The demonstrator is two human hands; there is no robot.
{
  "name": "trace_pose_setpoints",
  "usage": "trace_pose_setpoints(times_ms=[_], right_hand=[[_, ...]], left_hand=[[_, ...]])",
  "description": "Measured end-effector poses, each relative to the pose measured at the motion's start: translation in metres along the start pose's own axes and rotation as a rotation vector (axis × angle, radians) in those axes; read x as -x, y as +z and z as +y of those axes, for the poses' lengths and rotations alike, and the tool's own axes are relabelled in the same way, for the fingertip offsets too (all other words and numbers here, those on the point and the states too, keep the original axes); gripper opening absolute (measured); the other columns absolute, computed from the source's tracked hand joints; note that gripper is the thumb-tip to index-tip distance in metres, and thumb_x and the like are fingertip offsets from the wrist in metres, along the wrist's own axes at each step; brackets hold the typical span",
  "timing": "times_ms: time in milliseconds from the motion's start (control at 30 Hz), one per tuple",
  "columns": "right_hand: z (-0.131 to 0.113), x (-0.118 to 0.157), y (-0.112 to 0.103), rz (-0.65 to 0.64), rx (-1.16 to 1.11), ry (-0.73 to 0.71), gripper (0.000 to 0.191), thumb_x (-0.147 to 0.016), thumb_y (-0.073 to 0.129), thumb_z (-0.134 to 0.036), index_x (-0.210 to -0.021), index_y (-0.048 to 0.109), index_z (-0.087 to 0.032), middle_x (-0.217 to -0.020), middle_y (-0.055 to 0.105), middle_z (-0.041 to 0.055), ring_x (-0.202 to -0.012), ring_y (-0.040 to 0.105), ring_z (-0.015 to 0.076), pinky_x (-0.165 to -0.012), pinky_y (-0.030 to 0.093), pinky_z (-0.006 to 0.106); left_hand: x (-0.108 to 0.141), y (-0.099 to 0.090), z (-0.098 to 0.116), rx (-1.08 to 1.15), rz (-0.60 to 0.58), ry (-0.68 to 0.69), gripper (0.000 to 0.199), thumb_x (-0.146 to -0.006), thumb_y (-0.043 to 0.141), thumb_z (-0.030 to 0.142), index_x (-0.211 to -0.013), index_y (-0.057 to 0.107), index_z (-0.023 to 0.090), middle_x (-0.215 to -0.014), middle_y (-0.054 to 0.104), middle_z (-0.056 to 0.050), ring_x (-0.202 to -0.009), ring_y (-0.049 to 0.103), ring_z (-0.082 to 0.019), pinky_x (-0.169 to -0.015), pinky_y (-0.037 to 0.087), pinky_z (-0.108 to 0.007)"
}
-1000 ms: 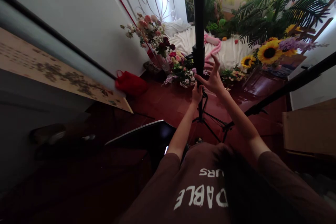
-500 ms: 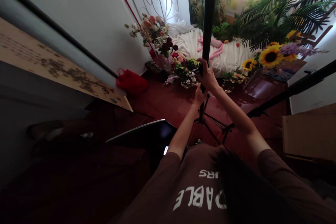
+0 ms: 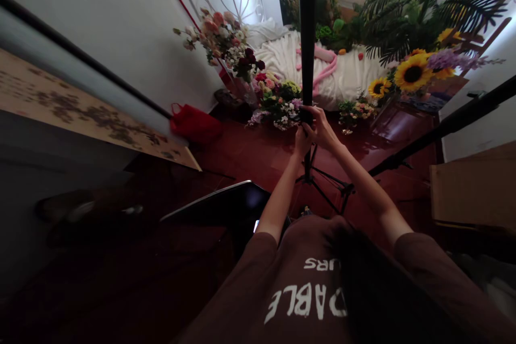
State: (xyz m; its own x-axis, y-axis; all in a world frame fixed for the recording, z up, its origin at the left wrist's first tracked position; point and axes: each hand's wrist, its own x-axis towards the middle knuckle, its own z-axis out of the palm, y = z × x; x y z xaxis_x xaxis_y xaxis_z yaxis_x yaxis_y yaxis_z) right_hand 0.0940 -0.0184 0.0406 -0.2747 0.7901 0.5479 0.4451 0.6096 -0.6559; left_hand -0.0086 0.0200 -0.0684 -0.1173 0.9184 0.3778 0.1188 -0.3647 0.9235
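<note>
A black light stand (image 3: pixel 307 48) rises upright in front of me, its tripod legs spread on the red floor. My left hand (image 3: pixel 302 141) is closed around the pole, low down above the legs. Just above and to the right of it, my right hand (image 3: pixel 321 128) grips the same pole, its fingers bent around a dark collar or knob. The two hands touch or nearly touch. My fingers and the dim light hide the details of that fitting.
Artificial flowers (image 3: pixel 282 102) and a white-draped bed (image 3: pixel 350 80) lie beyond the stand. Sunflowers (image 3: pixel 413 72) stand at right, near another black pole (image 3: pixel 451 126). A red bag (image 3: pixel 195 124), a dark screen (image 3: pixel 226 204) and a cardboard box (image 3: pixel 475 188) surround me.
My right hand has slid down the pole to meet my left hand. The view has shifted slightly, and the pole appears farther left.
</note>
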Motion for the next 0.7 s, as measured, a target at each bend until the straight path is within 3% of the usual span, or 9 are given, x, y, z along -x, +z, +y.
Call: trace_pose_setpoints(times_ms=[167, 267, 367, 467, 600, 700], right_hand=[[0.022, 0.055, -0.004, 0.122, -0.070, 0.248, 0.046, -0.095, 0.055, -0.043, -0.136, 0.042, -0.028, -0.104, 0.064, 0.0058, -0.087, 0.064, 0.0184, -0.084, 0.058, 0.038], [0.024, 0.074, 0.004, 0.153, -0.229, 0.459, 0.043, -0.093, 0.057, -0.044, -0.130, 0.044, -0.027, -0.081, 0.063, -0.0016, -0.071, 0.063, 0.0144, -0.073, 0.057, 0.029], [0.018, 0.075, 0.018, 0.180, -0.557, 0.648, 0.039, -0.092, 0.059, -0.042, -0.125, 0.043, -0.028, -0.073, 0.060, -0.0063, -0.061, 0.061, 0.0097, -0.060, 0.054, 0.019], [0.012, 0.065, 0.030, 0.262, -0.870, 0.828, 0.032, -0.093, 0.057, -0.033, -0.121, 0.041, -0.028, -0.069, 0.059, -0.0082, -0.051, 0.058, 0.0081, -0.048, 0.049, 0.016], [0.010, 0.055, 0.032, 0.337, -1.310, 1.075, 0.004, -0.095, 0.046, -0.019, -0.097, 0.048, -0.022, -0.061, 0.055, -0.0067, -0.046, 0.053, 0.0062, -0.046, 0.047, 0.013], [0.016, 0.053, 0.027, 0.276, -1.608, 1.173, 0.020, -0.092, 0.040, -0.009, -0.079, 0.049, -0.020, -0.057, 0.052, -0.0042, -0.046, 0.050, 0.0055, -0.046, 0.047, 0.011]], left_hand=[[0.002, 0.000, 0.006, -0.030, 0.029, -0.040, 0.045, -0.085, 0.054, 0.067, -0.087, 0.057, 0.022, -0.078, 0.063, -0.004, -0.075, 0.062, -0.016, -0.074, 0.050, -0.031], [0.003, 0.000, 0.009, -0.044, 0.016, -0.040, 0.043, -0.087, 0.052, 0.065, -0.087, 0.057, 0.022, -0.077, 0.061, -0.003, -0.073, 0.060, -0.015, -0.074, 0.049, -0.029], [0.003, -0.002, 0.012, -0.059, 0.015, -0.036, 0.043, -0.087, 0.052, 0.065, -0.090, 0.057, 0.022, -0.081, 0.063, -0.004, -0.075, 0.061, -0.014, -0.075, 0.049, -0.029], [0.003, -0.003, 0.013, -0.074, 0.012, -0.052, 0.047, -0.085, 0.052, 0.067, -0.089, 0.058, 0.021, -0.082, 0.064, -0.005, -0.075, 0.061, -0.014, -0.075, 0.050, -0.028], [0.002, -0.002, 0.015, -0.073, 0.017, -0.081, 0.048, -0.083, 0.053, 0.069, -0.087, 0.057, 0.021, -0.079, 0.064, -0.003, -0.074, 0.061, -0.014, -0.074, 0.050, -0.028], [0.003, 0.000, 0.014, -0.068, 0.038, -0.081, 0.048, -0.083, 0.053, 0.069, -0.085, 0.057, 0.021, -0.078, 0.063, -0.003, -0.074, 0.061, -0.014, -0.074, 0.050, -0.028]])
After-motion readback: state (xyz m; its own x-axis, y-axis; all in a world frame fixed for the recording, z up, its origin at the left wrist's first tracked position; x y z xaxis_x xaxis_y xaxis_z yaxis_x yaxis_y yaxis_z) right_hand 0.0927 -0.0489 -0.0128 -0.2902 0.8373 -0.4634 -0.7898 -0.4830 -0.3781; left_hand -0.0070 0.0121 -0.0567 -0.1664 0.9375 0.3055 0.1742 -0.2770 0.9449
